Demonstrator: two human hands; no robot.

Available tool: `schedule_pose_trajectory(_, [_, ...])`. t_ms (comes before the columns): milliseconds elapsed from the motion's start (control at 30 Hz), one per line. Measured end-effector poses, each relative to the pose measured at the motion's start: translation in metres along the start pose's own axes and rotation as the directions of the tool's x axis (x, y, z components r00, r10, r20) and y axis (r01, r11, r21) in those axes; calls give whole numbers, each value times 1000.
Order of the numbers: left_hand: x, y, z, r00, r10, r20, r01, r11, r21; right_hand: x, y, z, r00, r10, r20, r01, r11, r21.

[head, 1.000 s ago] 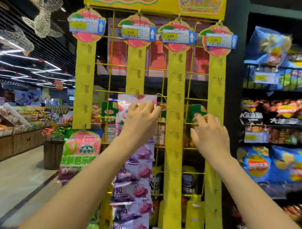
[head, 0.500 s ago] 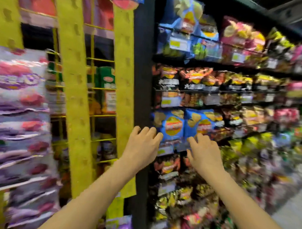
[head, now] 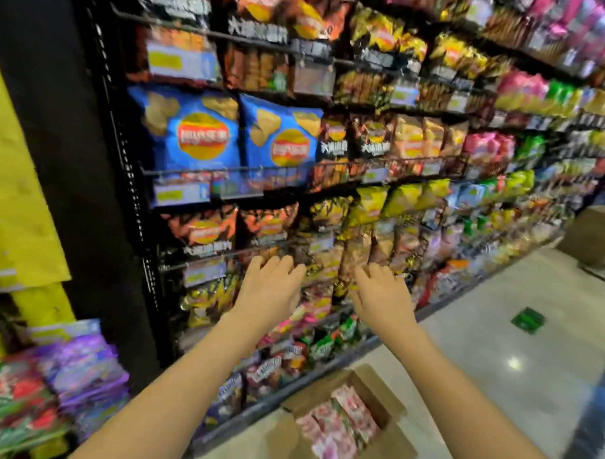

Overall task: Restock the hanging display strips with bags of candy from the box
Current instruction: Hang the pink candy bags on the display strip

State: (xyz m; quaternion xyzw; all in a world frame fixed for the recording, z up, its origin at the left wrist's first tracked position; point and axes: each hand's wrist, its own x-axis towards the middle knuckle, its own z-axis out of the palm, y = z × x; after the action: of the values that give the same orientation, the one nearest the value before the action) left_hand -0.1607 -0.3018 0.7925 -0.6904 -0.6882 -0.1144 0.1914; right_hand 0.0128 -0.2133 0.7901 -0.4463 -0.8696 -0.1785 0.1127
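Observation:
An open cardboard box stands on the floor at the bottom centre, with pink and white candy bags inside. My left hand and my right hand are both held out in the air above the box, fingers relaxed, holding nothing. A yellow display strip runs down the left edge. Purple candy bags hang at the lower left, with green and red bags beside them.
Black shelves of snack bags fill the wall ahead, with blue chip bags at the upper left. A black upright post separates strip and shelves. Pale tiled floor lies to the right, with a green floor marker and a brown box farther off.
The view has swung right and down, away from the hanging strips toward the snack shelves and the box. My left hand left the purple bags on the strip; both hands dropped lower, empty.

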Motion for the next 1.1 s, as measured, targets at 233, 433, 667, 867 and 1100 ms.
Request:
schedule_pose_trajectory(233, [4, 56, 78, 956, -27, 291, 29, 1000, -1, -30, 28, 84, 943, 21, 332, -62, 992, 113])
schedule_pose_trajectory(433, [15, 72, 146, 907, -66, 417, 87, 996, -33, -26, 38, 155, 892, -12, 452, -45, 992, 116])
schedule_pose_trajectory(667, [41, 72, 221, 821, -96, 563, 160, 985, -65, -7, 58, 235, 780, -86, 619, -7, 989, 146])
schedule_pose_trajectory(867, [57, 71, 286, 659, -115, 743, 244, 968, -66, 11, 79, 292, 670, -127, 732, -8, 984, 178])
schedule_pose_trajectory(1100, [47, 106, 354, 430, -194, 882, 393, 920, 11, 17, 109, 357, 526, -114, 843, -59, 984, 170])
